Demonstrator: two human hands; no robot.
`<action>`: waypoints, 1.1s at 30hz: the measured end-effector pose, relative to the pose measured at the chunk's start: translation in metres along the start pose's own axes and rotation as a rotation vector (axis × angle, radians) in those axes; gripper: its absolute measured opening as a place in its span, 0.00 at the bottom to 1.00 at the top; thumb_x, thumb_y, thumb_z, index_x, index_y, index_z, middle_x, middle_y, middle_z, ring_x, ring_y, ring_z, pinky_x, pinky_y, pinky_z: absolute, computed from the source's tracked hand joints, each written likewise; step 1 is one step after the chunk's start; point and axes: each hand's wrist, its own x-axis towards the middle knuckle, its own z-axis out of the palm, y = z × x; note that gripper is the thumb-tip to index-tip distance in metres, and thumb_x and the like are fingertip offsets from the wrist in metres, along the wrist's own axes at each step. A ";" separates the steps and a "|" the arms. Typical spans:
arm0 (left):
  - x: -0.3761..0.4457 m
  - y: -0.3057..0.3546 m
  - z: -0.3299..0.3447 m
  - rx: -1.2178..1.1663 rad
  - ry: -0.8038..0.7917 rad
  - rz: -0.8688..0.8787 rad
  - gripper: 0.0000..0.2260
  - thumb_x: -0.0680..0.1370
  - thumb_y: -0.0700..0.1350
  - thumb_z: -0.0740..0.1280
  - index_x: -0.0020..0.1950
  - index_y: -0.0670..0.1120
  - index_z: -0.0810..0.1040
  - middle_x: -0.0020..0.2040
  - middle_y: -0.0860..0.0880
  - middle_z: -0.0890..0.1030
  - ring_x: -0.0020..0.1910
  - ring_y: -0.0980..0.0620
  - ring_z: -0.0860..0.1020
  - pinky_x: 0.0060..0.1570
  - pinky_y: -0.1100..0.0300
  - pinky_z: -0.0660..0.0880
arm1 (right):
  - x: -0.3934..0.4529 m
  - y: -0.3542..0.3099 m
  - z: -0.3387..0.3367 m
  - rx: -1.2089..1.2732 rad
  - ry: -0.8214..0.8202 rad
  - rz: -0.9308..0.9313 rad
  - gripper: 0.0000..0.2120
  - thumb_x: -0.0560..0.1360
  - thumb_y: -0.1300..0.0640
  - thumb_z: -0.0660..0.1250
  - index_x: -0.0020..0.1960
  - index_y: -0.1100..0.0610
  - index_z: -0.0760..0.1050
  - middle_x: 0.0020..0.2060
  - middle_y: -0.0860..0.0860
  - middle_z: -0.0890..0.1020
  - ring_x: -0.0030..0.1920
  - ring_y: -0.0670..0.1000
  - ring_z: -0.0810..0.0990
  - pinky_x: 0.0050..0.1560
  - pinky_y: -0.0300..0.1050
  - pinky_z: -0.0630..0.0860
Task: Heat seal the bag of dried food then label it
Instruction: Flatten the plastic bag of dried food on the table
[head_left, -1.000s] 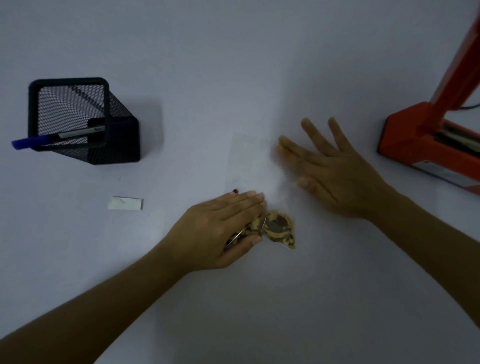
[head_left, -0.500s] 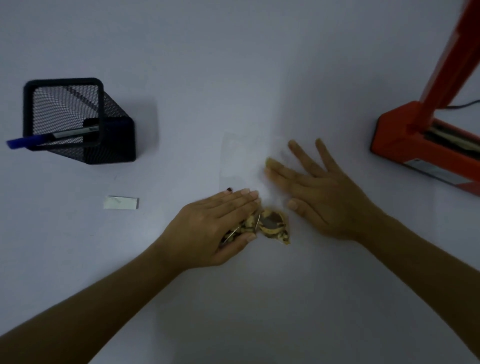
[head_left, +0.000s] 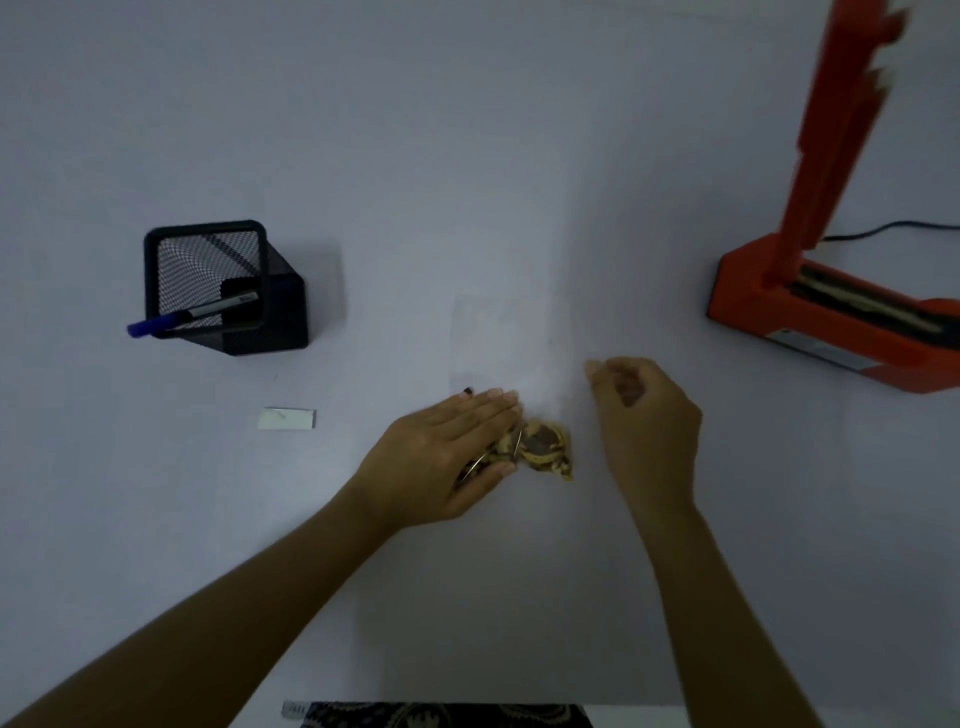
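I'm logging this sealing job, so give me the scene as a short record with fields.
bag: clear bag flat on the white table, dried food at its near end
left hand: left hand flat on the food end
right hand: right hand curled, beside the bag
sealer: orange heat sealer, arm raised
label: white label, unused
pen: pen in mesh holder

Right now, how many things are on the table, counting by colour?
Black: 1, the mesh pen holder
Blue: 1, the pen inside it
White: 1, the label
Orange: 1, the heat sealer
Clear: 1, the bag of dried food
Total: 5
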 end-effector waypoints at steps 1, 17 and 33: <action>-0.001 0.000 0.000 0.004 0.001 0.002 0.22 0.79 0.54 0.63 0.68 0.42 0.75 0.68 0.46 0.75 0.68 0.52 0.73 0.66 0.55 0.72 | -0.004 -0.005 0.002 0.046 -0.035 0.103 0.14 0.74 0.44 0.68 0.51 0.54 0.79 0.41 0.48 0.83 0.44 0.49 0.82 0.46 0.42 0.76; 0.010 0.003 -0.012 -0.324 0.303 -0.463 0.26 0.79 0.54 0.60 0.75 0.43 0.64 0.75 0.46 0.63 0.75 0.51 0.61 0.73 0.57 0.61 | -0.010 0.002 0.013 0.589 -0.312 0.367 0.02 0.72 0.61 0.72 0.44 0.57 0.83 0.39 0.54 0.87 0.43 0.54 0.86 0.48 0.51 0.82; 0.107 0.089 -0.042 -1.170 0.101 -0.772 0.06 0.78 0.39 0.67 0.48 0.38 0.82 0.37 0.48 0.85 0.33 0.54 0.83 0.32 0.64 0.78 | -0.024 0.007 -0.084 0.827 -0.175 0.349 0.04 0.76 0.63 0.67 0.48 0.64 0.79 0.43 0.55 0.87 0.45 0.52 0.86 0.45 0.43 0.83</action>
